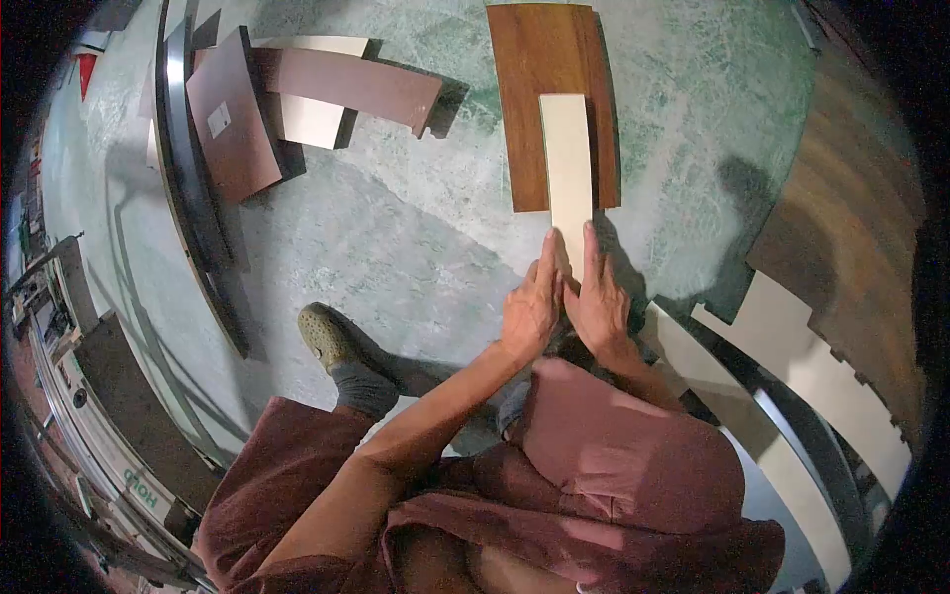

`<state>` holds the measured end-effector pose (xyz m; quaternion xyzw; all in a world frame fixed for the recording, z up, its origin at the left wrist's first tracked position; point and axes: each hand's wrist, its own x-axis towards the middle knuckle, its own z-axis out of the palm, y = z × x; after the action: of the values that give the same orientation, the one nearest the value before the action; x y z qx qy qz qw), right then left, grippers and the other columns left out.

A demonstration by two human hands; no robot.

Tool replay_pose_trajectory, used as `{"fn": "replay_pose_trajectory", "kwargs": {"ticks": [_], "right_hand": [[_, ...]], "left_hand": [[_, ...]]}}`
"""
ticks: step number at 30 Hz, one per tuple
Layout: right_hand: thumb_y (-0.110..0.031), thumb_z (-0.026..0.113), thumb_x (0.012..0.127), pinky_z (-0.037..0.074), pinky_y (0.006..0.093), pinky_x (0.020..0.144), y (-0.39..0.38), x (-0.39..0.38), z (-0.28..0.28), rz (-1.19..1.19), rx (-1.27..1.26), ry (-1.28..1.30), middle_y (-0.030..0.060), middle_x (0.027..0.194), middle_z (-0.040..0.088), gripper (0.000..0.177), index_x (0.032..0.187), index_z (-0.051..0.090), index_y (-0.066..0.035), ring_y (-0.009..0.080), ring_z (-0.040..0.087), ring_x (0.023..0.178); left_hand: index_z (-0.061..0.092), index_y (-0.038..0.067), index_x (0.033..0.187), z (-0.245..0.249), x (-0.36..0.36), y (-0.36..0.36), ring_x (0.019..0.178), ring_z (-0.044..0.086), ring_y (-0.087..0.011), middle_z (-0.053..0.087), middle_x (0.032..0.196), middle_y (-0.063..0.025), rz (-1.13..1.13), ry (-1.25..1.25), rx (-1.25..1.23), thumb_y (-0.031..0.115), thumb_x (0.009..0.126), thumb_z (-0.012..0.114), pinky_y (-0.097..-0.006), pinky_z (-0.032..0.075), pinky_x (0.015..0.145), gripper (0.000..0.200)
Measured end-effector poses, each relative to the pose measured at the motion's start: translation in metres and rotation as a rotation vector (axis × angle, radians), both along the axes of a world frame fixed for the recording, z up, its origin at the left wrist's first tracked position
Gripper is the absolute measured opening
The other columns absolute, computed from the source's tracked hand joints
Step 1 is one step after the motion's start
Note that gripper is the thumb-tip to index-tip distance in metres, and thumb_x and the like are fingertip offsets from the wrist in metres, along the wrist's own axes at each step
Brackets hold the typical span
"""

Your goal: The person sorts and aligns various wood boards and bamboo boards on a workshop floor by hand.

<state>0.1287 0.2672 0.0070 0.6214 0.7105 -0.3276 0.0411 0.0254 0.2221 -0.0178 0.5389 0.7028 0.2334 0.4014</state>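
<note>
A narrow cream board (pixel 567 163) points away from me, its far part overlapping a wide brown wood-grain panel (pixel 529 69) on the floor. My left hand (pixel 531 305) is at the near end of the cream board, fingers stretched along its left edge. Along the right edge lies my right hand (pixel 598 299), its fingers also pointing forward. Both hands press the near end between them, with the thumbs close together. The board's nearest end is hidden by the hands.
Brown panels (pixel 351 84) and a squarish panel with a white label (pixel 233 124) lie at the upper left, beside a long dark strip (pixel 188 148). Cream notched pieces (pixel 792 332) stand at my right. My left shoe (pixel 325 335) rests on the greenish floor (pixel 426 198).
</note>
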Motion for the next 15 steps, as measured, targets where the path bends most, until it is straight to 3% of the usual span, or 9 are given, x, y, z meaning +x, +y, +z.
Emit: {"fn": "replay_pose_trajectory", "kwargs": {"ticks": [7,10,13,15], "right_hand": [[-0.018,0.055,0.080,0.048,0.0472,0.063,0.032,-0.005,-0.004,-0.009,0.037,0.135,0.0236,0.096,0.048,0.069,0.136,0.016,-0.019,0.0427,0.055,0.079],[-0.021,0.051,0.083,0.047,0.0470,0.061,0.029,-0.004,-0.012,-0.038,0.185,0.177,0.0242,0.101,0.048,0.063,0.135,0.017,-0.020,0.0423,0.055,0.079],[-0.026,0.048,0.085,0.047,0.0474,0.059,0.028,-0.003,-0.012,-0.014,0.129,0.120,0.0224,0.098,0.054,0.059,0.136,0.017,-0.020,0.0405,0.057,0.074],[-0.031,0.040,0.089,0.047,0.0463,0.060,0.029,-0.002,-0.013,-0.038,0.026,0.137,0.0248,0.081,0.058,0.054,0.136,0.015,-0.023,0.0402,0.058,0.073]], "left_hand": [[0.017,0.015,0.136,0.002,-0.015,0.042,0.075,0.056,-0.0401,0.055,0.096,-0.0227,0.047,-0.050,0.063,0.019,0.089,0.040,-0.0454,0.046,0.059,0.053],[0.017,0.016,0.136,-0.005,-0.013,0.042,0.076,0.057,-0.0396,0.056,0.097,-0.0235,0.045,-0.049,0.078,0.020,0.089,0.040,-0.0455,0.045,0.059,0.052],[0.015,0.017,0.137,-0.010,-0.010,0.039,0.073,0.058,-0.0384,0.057,0.092,-0.0236,0.020,0.020,0.126,0.021,0.089,0.040,-0.0452,0.045,0.058,0.054],[0.013,0.017,0.137,-0.006,-0.009,0.040,0.071,0.058,-0.0377,0.058,0.088,-0.0235,0.010,0.055,0.110,0.022,0.089,0.039,-0.0449,0.045,0.057,0.055]]}}
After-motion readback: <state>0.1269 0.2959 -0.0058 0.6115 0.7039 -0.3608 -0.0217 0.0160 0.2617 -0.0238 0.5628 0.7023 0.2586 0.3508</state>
